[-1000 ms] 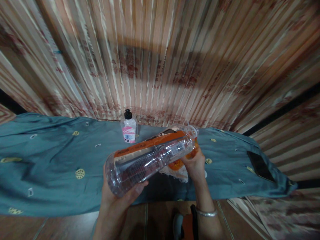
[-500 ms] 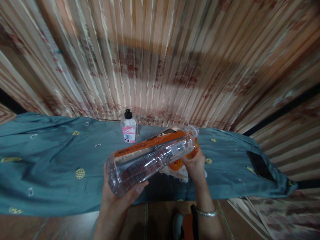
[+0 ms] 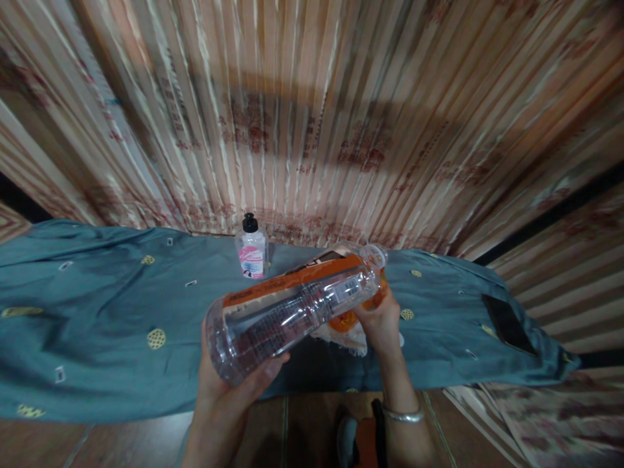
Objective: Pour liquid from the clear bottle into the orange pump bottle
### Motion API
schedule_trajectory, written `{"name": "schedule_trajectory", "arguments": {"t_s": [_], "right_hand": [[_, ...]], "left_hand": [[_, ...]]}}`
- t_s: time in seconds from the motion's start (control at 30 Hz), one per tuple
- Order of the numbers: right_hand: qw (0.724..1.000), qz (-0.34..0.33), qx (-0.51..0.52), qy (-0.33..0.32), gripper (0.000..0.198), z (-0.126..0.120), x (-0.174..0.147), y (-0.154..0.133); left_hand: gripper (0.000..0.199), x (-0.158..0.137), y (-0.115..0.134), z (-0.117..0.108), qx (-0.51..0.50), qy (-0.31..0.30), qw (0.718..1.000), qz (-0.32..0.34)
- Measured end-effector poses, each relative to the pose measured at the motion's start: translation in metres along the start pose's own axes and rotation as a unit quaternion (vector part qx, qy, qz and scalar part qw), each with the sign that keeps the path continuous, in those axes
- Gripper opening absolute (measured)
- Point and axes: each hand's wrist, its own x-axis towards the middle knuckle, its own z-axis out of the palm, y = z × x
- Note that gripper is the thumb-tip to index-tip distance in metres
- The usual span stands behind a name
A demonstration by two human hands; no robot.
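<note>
A large clear plastic bottle (image 3: pixel 292 305) with an orange label lies tilted across the middle of the view, its open-looking neck toward the right. My left hand (image 3: pixel 234 383) is closed around its base end from below. Under the neck, my right hand (image 3: pixel 383 318) is closed on an orange see-through container (image 3: pixel 344 322), which the bottle mostly hides. Beneath this container a white cloth (image 3: pixel 353 341) with a frayed edge lies on the table. Whether liquid passes between the two cannot be made out.
A small clear bottle (image 3: pixel 252 257) with a black cap and pink label stands near the back edge. A dark phone (image 3: pixel 507 323) lies at the right. The table wears a teal cloth (image 3: pixel 112 292) with yellow prints, and a pleated curtain (image 3: pixel 302 130) hangs behind.
</note>
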Motion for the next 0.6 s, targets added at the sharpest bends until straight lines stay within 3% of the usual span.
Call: {"name": "schedule_trajectory", "arguments": {"t_s": [0.6], "right_hand": [[0.999,-0.032,-0.023,0.013,0.051,0.0001,-0.0001,0.0027]], "left_hand": [[0.075,-0.0023,0.0055,0.0021,-0.008,0.0,1.0,-0.015]]}}
